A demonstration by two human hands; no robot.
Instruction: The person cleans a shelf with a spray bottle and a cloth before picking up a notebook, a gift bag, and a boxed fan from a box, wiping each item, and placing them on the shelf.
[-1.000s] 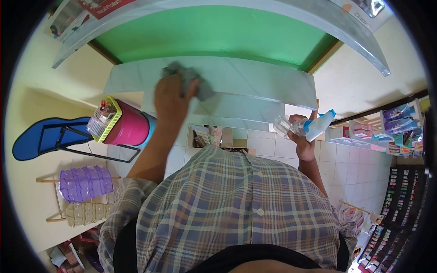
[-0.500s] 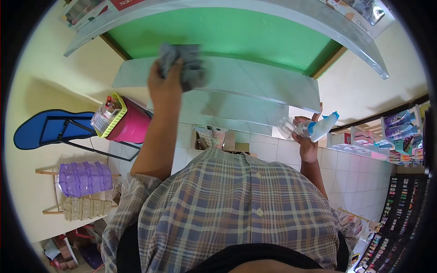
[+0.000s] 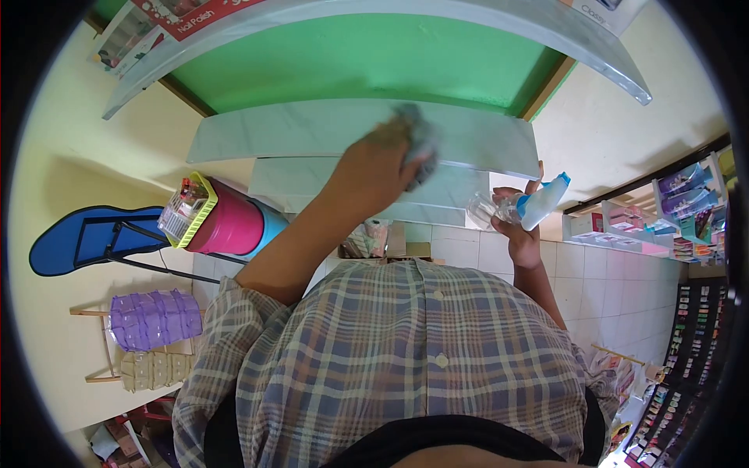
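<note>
My left hand (image 3: pixel 370 168) is closed on a grey cloth (image 3: pixel 423 144), somewhat blurred, over the front half of a white marble-patterned shelf (image 3: pixel 273 129). The cloth overlaps the shelf surface right of its middle. Below the shelf's right end, my right hand (image 3: pixel 524 243) is wrapped round a clear spray bottle (image 3: pixel 485 209) with a blue and white spray head (image 3: pixel 544 201). The bottle lies tilted nearly sideways, its head pointing right. One finger of that hand reaches up close to the shelf's corner.
An upper shelf (image 3: pixel 374 17) bears boxes, one a red nail polish box (image 3: pixel 195 17). Lower shelves (image 3: pixel 296 179) sit beneath. To the left are a pink bin (image 3: pixel 226 218), a blue folding chair (image 3: pixel 74 242) and purple hanging organisers (image 3: pixel 152 320). Display racks (image 3: pixel 686 351) stand right.
My left hand has swept the cloth rightward along the shelf, from its left part to right of the middle. My right hand still holds the spray bottle, and the view has shifted slightly.
</note>
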